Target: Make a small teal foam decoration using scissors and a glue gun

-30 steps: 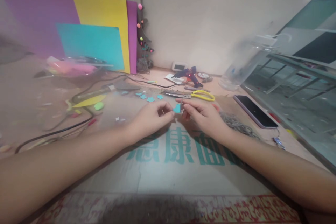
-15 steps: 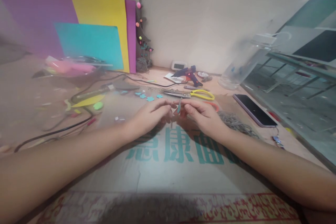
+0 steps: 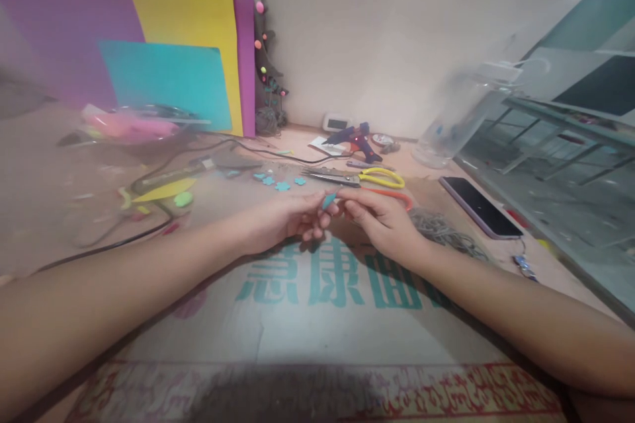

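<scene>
A small teal piece (image 3: 329, 201), like a bit of foam or felt, is held between the fingertips of my two hands. My left hand (image 3: 290, 217) is turned partly palm-up, its fingers curled beneath the piece and its thumb at the piece's edge. From the other side, my right hand (image 3: 384, 219) pinches at the piece with thumb and forefinger. Just beyond the fingers lie several small teal flower shapes (image 3: 282, 186) and yellow-handled scissors (image 3: 381, 177). An orange handle (image 3: 399, 197) shows behind my right hand, the rest of it hidden.
A coil of grey cord (image 3: 441, 231) lies right of my right hand, with a phone (image 3: 481, 207) farther right. At the back are a glue gun (image 3: 360, 142) and a clear jug (image 3: 446, 122). Coloured sheets (image 3: 169, 79) lean at the left, near a black cable (image 3: 124, 238).
My left hand has rolled over so its palm and fingers show more. The teal piece has turned, now showing its flat face, and shifted slightly left.
</scene>
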`<state>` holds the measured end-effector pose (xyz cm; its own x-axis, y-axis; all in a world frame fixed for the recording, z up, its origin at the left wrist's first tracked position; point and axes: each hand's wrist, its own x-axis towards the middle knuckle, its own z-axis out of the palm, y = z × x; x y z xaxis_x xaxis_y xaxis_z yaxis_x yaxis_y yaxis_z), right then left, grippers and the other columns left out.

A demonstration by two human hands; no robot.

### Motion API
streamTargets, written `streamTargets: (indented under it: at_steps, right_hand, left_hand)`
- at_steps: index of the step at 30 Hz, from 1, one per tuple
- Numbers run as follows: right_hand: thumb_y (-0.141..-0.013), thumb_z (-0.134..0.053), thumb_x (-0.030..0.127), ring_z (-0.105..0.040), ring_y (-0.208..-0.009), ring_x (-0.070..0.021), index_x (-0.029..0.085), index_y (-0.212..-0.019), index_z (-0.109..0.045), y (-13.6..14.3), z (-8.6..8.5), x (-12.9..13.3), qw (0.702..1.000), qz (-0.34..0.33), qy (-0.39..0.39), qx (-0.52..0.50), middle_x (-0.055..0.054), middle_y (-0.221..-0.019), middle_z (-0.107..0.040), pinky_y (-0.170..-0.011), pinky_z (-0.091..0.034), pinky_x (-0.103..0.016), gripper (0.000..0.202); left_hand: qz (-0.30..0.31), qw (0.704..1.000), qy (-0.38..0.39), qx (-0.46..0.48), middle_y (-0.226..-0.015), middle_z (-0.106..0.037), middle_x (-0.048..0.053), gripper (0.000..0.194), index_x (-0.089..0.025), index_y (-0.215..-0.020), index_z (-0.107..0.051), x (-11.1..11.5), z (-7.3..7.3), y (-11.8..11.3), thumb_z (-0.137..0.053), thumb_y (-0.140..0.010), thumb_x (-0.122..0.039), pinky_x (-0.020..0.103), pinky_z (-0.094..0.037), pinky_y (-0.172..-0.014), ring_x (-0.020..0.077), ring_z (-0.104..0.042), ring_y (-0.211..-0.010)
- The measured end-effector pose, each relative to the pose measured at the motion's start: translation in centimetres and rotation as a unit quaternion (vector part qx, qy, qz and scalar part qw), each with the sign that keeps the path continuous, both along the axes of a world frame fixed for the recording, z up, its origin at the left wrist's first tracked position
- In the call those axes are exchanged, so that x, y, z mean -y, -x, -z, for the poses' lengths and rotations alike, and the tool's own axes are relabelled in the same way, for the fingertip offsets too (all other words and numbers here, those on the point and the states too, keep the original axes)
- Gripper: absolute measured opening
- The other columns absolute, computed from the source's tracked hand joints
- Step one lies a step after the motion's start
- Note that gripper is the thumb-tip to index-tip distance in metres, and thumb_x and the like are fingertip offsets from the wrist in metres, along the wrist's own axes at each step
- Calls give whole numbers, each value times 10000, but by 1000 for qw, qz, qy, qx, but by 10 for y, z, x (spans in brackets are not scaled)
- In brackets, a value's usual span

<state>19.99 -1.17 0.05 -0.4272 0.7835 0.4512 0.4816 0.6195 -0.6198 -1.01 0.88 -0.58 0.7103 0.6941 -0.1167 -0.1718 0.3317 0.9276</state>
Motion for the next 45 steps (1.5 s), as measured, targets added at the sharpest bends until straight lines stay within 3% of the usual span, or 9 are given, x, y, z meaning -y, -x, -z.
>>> streamTargets:
  at_steps: [5, 9, 15, 23, 30, 34, 38, 42, 45]
  right_hand:
    - [-975, -451, 251, -689, -859, -173, 192, -1089, -693, 1, -2, 0, 1000, -3, 8, 2, -41, -895, -741, -828, -541, -330, 274]
    - [-977, -450, 246, -694, -878, -178, 202, -1134, -690, 2, -2, 0, 1000, -15, 13, 6, -37, -927, -749, -839, -545, -335, 290]
    - [-978, -447, 235, -689, -970, -192, 208, -1129, -699, 1, -1, 0, 1000, 0, -17, 15, -46, -987, -753, -895, -533, -348, 296]
    - [-968, -455, 239, -684, -946, -192, 205, -1136, -692, -1, 0, 0, 999, -10, -34, 38, -70, -1033, -747, -870, -536, -357, 293]
    - [-940, -523, 401, -678, -766, -181, 182, -878, -702, 2, -6, 2, 995, 18, 93, -28, -43, -819, -730, -712, -537, -309, 290]
    - [-849, -647, 370, -654, -711, -161, 173, -929, -652, 8, -6, 4, 980, 34, 186, -66, -23, -779, -697, -653, -521, -285, 212]
    - [-847, -629, 325, -633, -686, -140, 180, -896, -607, 10, -4, 4, 977, 46, 184, -93, -16, -786, -673, -633, -504, -272, 154]
    - [-847, -619, 297, -613, -656, -127, 182, -844, -585, 8, -8, 5, 980, 23, 175, -88, -2, -738, -645, -605, -478, -253, 120]
    - [-855, -602, 270, -583, -621, -112, 181, -832, -577, 8, -13, 10, 977, -36, 197, -68, 8, -697, -622, -579, -462, -239, 95]
  left_hand:
    - [-14, 999, -39, -27, -612, -502, -30, 280, -161, -752, -547, 3, 3, -2, -684, -830, -392, 188, -364, -489, 81, -495, -539]
    - [-30, 996, -61, -49, -696, -601, 17, 292, -154, -851, -615, 3, 5, -5, -632, -850, -446, 214, -407, -494, 101, -541, -558]
    - [-11, 998, -41, -37, -738, -640, 55, 497, -136, -901, -663, 4, 0, -6, -540, -843, -614, 223, -405, -509, 121, -571, -596]
    - [-30, 995, -81, -50, -669, -574, -9, 306, -156, -754, -588, 3, 4, -4, -672, -821, -443, 207, -400, -542, 92, -535, -582]
    - [-154, 941, -262, -153, -662, -578, -21, 270, -158, -789, -609, 13, -1, -5, -596, -881, -412, 221, -401, -568, 99, -504, -583]
    - [-169, 926, -286, -179, -684, -607, -9, 279, -155, -782, -620, 15, -2, -6, -576, -893, -407, 223, -402, -555, 105, -515, -580]
    - [-151, 922, -295, -198, -732, -646, 13, 245, -155, -792, -626, 14, 1, -6, -605, -872, -386, 228, -428, -581, 126, -564, -632]
    - [-178, 910, -333, -171, -824, -652, 27, 172, -168, -1012, -608, 14, 2, -3, -528, -913, -285, 257, -483, -681, 152, -621, -754]
    - [-150, 903, -372, -152, -988, -665, 52, 404, -196, -1304, -495, 14, 1, -2, -464, -905, -146, 276, -505, -785, 152, -642, -873]
